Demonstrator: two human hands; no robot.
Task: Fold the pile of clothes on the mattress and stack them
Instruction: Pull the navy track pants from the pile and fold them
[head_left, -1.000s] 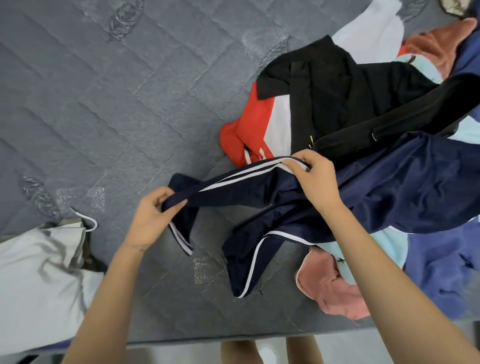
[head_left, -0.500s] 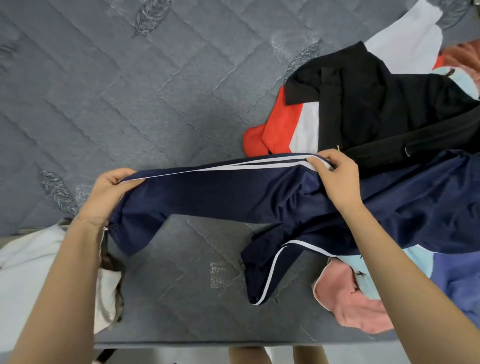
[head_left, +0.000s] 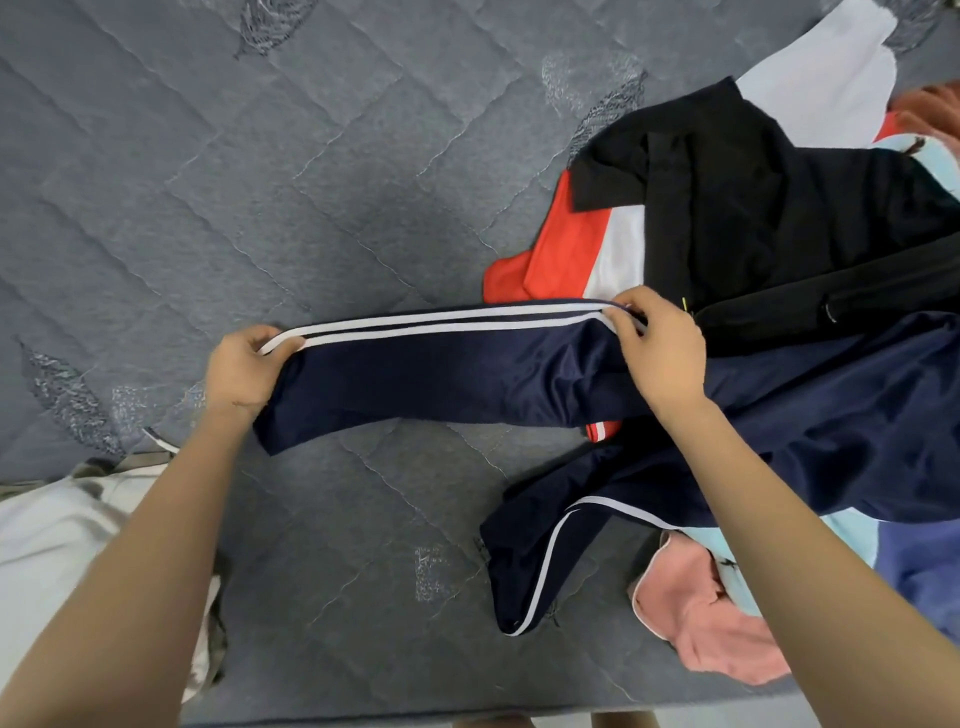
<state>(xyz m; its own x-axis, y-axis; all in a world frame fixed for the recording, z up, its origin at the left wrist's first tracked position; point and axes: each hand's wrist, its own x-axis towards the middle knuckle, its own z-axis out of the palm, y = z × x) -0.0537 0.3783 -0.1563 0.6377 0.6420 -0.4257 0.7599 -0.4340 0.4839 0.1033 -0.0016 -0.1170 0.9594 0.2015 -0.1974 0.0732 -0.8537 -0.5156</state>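
Now left hand (head_left: 244, 374), right hand (head_left: 660, 353) pinch striped seam of navy tracksuit garment (head_left: 447, 374); I'd pull taut, lay flat by mattress (head_left: 311, 182) front edge.

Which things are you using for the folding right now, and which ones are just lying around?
In the job now: navy striped garment, gripped by the left hand and pinched by the right hand; the mattress under it.
Lying about, not held: black garment, red and white garment, pink garment, pale garment at the lower left.
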